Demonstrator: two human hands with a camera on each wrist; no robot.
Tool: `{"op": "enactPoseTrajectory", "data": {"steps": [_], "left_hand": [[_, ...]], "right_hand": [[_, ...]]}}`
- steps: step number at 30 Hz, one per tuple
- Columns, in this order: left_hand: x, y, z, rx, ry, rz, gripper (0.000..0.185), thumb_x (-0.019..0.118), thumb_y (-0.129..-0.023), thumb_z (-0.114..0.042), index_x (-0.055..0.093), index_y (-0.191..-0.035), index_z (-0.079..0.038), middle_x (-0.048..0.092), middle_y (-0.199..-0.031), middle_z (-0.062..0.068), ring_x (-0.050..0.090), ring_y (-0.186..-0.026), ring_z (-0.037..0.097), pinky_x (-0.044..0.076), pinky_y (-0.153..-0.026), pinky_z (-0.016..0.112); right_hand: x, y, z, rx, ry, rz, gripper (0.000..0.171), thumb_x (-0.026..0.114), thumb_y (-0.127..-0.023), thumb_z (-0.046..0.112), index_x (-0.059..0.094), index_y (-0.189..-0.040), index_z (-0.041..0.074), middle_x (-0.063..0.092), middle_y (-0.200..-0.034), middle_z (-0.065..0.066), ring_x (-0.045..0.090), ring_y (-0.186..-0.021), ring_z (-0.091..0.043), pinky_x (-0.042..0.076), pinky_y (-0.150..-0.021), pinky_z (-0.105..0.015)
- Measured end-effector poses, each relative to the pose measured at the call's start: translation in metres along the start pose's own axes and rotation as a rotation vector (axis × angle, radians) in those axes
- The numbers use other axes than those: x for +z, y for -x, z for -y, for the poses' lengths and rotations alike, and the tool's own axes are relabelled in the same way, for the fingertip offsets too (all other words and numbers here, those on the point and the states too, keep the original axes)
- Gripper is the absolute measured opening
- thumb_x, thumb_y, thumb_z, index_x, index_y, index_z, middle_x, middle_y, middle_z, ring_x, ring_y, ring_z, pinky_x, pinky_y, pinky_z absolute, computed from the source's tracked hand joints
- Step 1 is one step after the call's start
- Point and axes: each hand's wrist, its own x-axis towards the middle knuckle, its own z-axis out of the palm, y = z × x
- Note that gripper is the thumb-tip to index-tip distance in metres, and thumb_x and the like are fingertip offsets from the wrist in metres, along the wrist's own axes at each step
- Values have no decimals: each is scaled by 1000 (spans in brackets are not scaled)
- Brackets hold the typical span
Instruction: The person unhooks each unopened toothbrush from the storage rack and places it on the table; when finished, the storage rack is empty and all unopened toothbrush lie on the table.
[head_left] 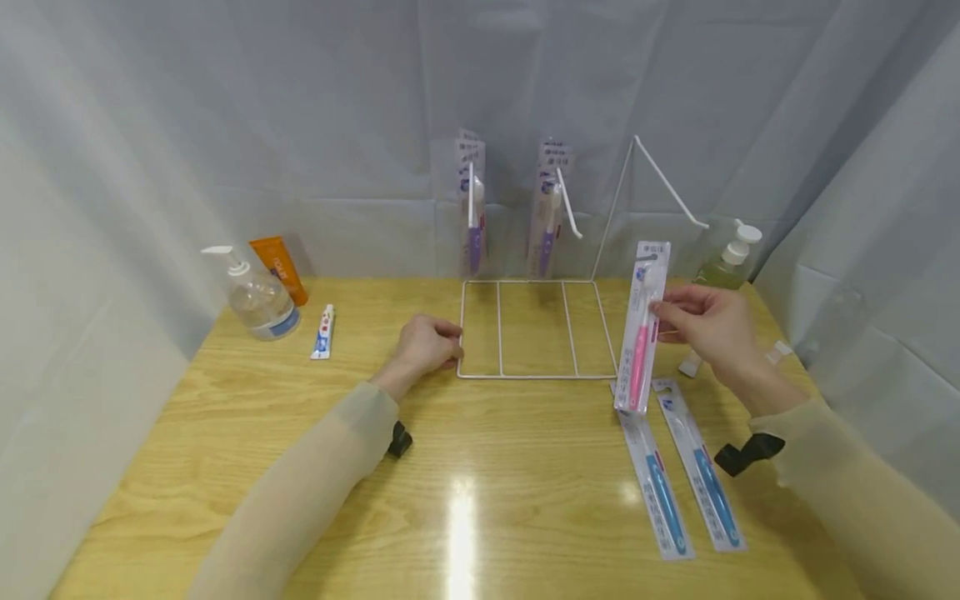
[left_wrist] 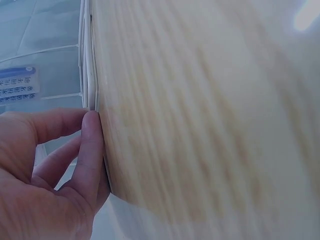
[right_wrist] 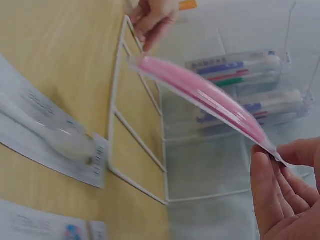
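Note:
A white wire display rack [head_left: 525,377] stands on the table against the curtain. At its left base wire, my left hand [head_left: 427,343] pinches the frame, thumb and index finger meeting there in the left wrist view. My right hand [head_left: 712,325] holds a packaged pink toothbrush [head_left: 639,358] by one side edge, upright in front of the rack's right side. Packaged purple toothbrushes hang on the left [head_left: 474,242] and middle [head_left: 545,242] hooks; the right hook [head_left: 671,187] carries nothing. Two packaged blue toothbrushes [head_left: 660,492] [head_left: 708,483] lie on the table below the pink one.
At the left stand a clear pump bottle [head_left: 262,300] and an orange tube [head_left: 279,267], with a small toothpaste tube [head_left: 323,333] lying nearby. Behind my right hand is a green pump bottle [head_left: 723,271], partly hidden. Grey curtains [head_left: 360,125] enclose the table [head_left: 525,483].

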Motion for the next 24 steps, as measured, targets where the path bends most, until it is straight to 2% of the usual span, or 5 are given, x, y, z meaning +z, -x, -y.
{"op": "enactPoseTrajectory", "data": {"steps": [5,8,16,21,24], "left_hand": [[0,0,1,10,8,8,43,79,-91,4,80,-133,0,81,-126,21,81,-88,20,72,-72,22],[-1,0,0,10,7,10,44,79,-91,4,80,-134,-1,81,-125,21,81,-89,20,72,-72,22],[-2,0,-2,6,9,21,45,77,-92,5,79,-136,0,79,-128,22,80,-93,23,73,-75,23],[-2,1,-3,4,2,20,45,77,-92,5,79,-136,0,79,-128,22,80,-93,23,73,-75,24],[-2,1,-1,7,2,18,45,77,-91,5,79,-136,0,79,-127,22,79,-89,21,73,-74,23]], "right_hand": [[14,16,-15,88,35,103,43,75,-107,14,65,-135,-17,81,-86,21,80,-75,-2,74,-75,-26],[23,26,-24,154,50,165,47,77,-107,15,64,-138,-18,82,-88,17,80,-75,-4,74,-76,-28],[41,52,-43,292,51,306,39,78,-104,13,68,-133,-12,84,-89,6,78,-75,-9,74,-73,-27],[50,64,-50,312,67,360,35,79,-102,9,67,-129,-9,83,-85,4,77,-71,-9,72,-67,-26],[54,69,-53,316,76,382,36,78,-102,7,67,-130,-11,81,-80,3,75,-67,-7,71,-63,-24]]}}
